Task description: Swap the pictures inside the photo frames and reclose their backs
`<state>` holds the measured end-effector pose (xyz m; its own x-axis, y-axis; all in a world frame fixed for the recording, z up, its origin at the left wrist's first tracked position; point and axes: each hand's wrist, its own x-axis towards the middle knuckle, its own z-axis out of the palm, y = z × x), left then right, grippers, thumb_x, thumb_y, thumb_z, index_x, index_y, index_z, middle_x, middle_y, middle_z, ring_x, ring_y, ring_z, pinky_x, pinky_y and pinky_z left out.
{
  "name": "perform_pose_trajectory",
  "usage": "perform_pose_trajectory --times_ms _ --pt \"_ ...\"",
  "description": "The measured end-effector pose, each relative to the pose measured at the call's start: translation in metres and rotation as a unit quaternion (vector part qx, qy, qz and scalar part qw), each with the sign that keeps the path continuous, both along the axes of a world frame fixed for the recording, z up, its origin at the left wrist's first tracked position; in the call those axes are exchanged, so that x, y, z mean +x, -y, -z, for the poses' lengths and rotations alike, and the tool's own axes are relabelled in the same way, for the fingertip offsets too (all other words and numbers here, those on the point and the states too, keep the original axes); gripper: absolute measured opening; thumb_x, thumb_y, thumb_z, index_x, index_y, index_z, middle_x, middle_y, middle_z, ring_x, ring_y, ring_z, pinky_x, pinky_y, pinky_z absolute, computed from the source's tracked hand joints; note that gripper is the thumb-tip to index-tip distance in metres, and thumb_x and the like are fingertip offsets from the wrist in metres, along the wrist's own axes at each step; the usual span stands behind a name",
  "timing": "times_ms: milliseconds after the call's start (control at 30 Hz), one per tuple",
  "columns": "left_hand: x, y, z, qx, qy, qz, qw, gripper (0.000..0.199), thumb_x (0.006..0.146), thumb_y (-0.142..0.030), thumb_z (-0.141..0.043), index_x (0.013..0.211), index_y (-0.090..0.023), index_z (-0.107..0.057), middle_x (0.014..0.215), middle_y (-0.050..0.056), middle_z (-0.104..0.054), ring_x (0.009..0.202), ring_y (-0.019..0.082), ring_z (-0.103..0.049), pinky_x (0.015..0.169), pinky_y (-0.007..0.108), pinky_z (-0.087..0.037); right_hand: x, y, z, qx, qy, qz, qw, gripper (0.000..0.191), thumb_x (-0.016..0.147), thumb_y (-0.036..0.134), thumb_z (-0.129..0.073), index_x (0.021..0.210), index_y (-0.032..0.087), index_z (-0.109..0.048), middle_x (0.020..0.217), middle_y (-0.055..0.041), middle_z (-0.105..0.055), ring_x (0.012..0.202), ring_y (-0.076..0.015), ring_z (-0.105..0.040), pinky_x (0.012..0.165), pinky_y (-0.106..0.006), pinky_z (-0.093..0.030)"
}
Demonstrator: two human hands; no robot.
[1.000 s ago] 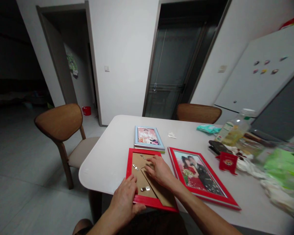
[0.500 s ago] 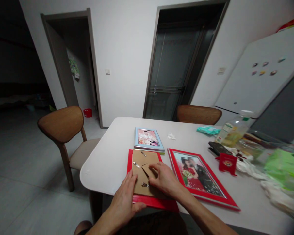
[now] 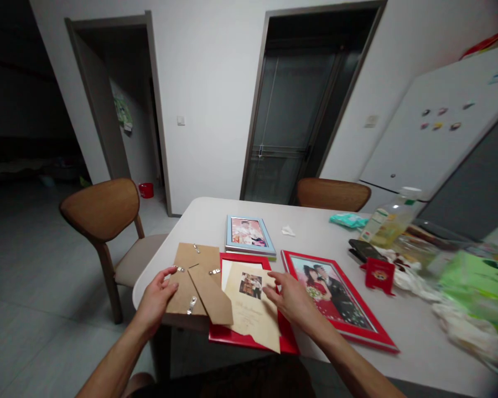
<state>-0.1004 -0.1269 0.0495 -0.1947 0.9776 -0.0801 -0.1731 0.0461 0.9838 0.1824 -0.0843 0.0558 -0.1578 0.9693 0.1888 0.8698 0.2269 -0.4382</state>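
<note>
My left hand (image 3: 156, 298) is closed on the left edge of a brown picture-frame backing board (image 3: 181, 290). The board has metal clips and a stand leg (image 3: 216, 298) angled out toward the right. To its right, a cream paper sheet (image 3: 249, 320) with a small printed photo lies over a red picture frame (image 3: 288, 337), which is partly covered. Fingers apart and bent, my right hand (image 3: 292, 298) is at the sheet's upper right side; whether the fingertips touch it I cannot tell. Another red framed photo (image 3: 336, 293) lies right of that hand.
A light blue framed photo (image 3: 249, 232) lies beyond the red frame on the white table (image 3: 207, 221). At the right are a bottle (image 3: 392, 218), a black object (image 3: 363, 251), a small red stand (image 3: 379, 275) and a green bag (image 3: 471, 282). A wooden chair (image 3: 103, 213) stands at left.
The backing board has come off the red frame and moved left with my left hand, uncovering the cream sheet. My right hand has let go of the board's leg and opened, slightly farther right.
</note>
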Motion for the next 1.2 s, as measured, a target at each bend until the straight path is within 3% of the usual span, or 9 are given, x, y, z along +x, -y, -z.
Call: perform_pose_trajectory --times_ms 133,300,500,667,800,900,967,1067,1200 --pt "-0.030 -0.003 0.006 -0.038 -0.059 -0.018 0.997 0.039 0.065 -0.019 -0.055 0.102 -0.017 -0.043 0.067 -0.002 -0.062 0.054 0.012 -0.059 0.049 0.020 -0.043 -0.001 0.018 0.005 -0.020 0.047 -0.091 0.994 0.045 0.068 0.044 -0.051 0.104 0.018 -0.056 0.106 -0.0118 -0.052 0.095 -0.0234 -0.047 0.082 -0.034 -0.034" --pt "-0.045 -0.007 0.007 -0.038 -0.267 -0.015 0.963 0.036 0.065 -0.025 -0.052 0.099 -0.015 -0.046 0.062 -0.002 -0.061 0.057 0.016 -0.060 0.050 0.024 -0.045 -0.014 0.037 -0.007 -0.062 0.073 -0.229 0.969 0.044 0.062 0.044 -0.057 0.101 0.024 -0.056 0.119 -0.0088 -0.045 0.108 -0.0257 -0.038 0.089 -0.038 -0.026" --pt "-0.048 -0.015 0.010 0.000 -0.391 -0.079 0.917 0.037 0.059 -0.022 -0.055 0.095 -0.018 -0.051 0.088 0.004 -0.061 0.088 0.025 -0.056 0.081 0.038 -0.040 -0.007 0.018 0.002 -0.023 0.091 -0.205 0.974 0.033 0.070 0.024 -0.045 0.101 0.021 -0.056 0.119 -0.0089 -0.046 0.109 -0.0225 -0.038 0.090 -0.038 -0.024" --pt "-0.002 -0.006 0.006 0.074 -0.468 -0.066 0.878 0.040 0.067 -0.020 -0.048 0.106 -0.014 -0.046 0.116 0.011 -0.049 0.112 0.024 -0.040 0.096 0.039 -0.027 -0.002 0.012 0.010 -0.012 0.092 -0.235 0.968 0.035 0.071 0.019 -0.040 0.102 0.023 -0.055 0.122 -0.0078 -0.044 0.114 -0.0216 -0.035 0.092 -0.042 -0.021" --pt "0.063 0.015 0.008 0.159 -0.501 0.104 0.844 0.041 0.072 -0.017 -0.044 0.113 -0.017 -0.042 0.123 0.009 -0.044 0.116 0.019 -0.037 0.097 0.038 -0.029 -0.003 0.010 0.010 -0.016 0.090 -0.251 0.964 0.038 0.073 0.018 -0.038 0.108 0.025 -0.052 0.124 -0.0069 -0.044 0.117 -0.0225 -0.032 0.093 -0.048 -0.016" --pt "0.096 0.026 0.010 0.150 -0.538 0.184 0.809 0.044 0.070 -0.020 -0.050 0.114 -0.018 -0.044 0.127 0.010 -0.041 0.118 0.022 -0.034 0.098 0.043 -0.026 -0.001 0.003 0.014 -0.011 0.076 -0.273 0.959 0.039 0.074 0.018 -0.038 0.109 0.027 -0.051 0.123 -0.0050 -0.045 0.117 -0.0218 -0.032 0.094 -0.048 -0.017" --pt "0.104 0.029 0.009 0.130 -0.563 0.206 0.789 0.043 0.071 -0.025 -0.052 0.113 -0.016 -0.046 0.126 0.013 -0.042 0.117 0.025 -0.035 0.099 0.046 -0.024 0.003 -0.003 0.019 0.020 0.056 -0.234 0.971 0.039 0.073 0.019 -0.040 0.111 0.024 -0.051 0.124 -0.0065 -0.043 0.116 -0.0211 -0.034 0.094 -0.043 -0.022" --pt "0.103 0.028 0.008 0.122 -0.573 0.214 0.782 0.044 0.073 -0.029 -0.050 0.113 -0.013 -0.046 0.125 0.015 -0.042 0.117 0.025 -0.035 0.099 0.045 -0.023 0.009 -0.011 0.026 0.059 0.030 -0.060 0.996 0.042 0.073 0.023 -0.043 0.114 0.016 -0.048 0.119 -0.0126 -0.046 0.107 -0.0213 -0.042 0.088 -0.034 -0.032" --pt "0.101 0.022 0.011 0.129 -0.567 0.199 0.789 0.045 0.072 -0.029 -0.051 0.114 -0.014 -0.045 0.125 0.014 -0.042 0.117 0.025 -0.036 0.099 0.044 -0.023 0.012 -0.016 0.028 0.000 0.029 0.038 0.999 0.052 0.068 0.024 -0.048 0.118 0.013 -0.041 0.102 -0.0130 -0.057 0.089 -0.0220 -0.054 0.074 -0.030 -0.039"
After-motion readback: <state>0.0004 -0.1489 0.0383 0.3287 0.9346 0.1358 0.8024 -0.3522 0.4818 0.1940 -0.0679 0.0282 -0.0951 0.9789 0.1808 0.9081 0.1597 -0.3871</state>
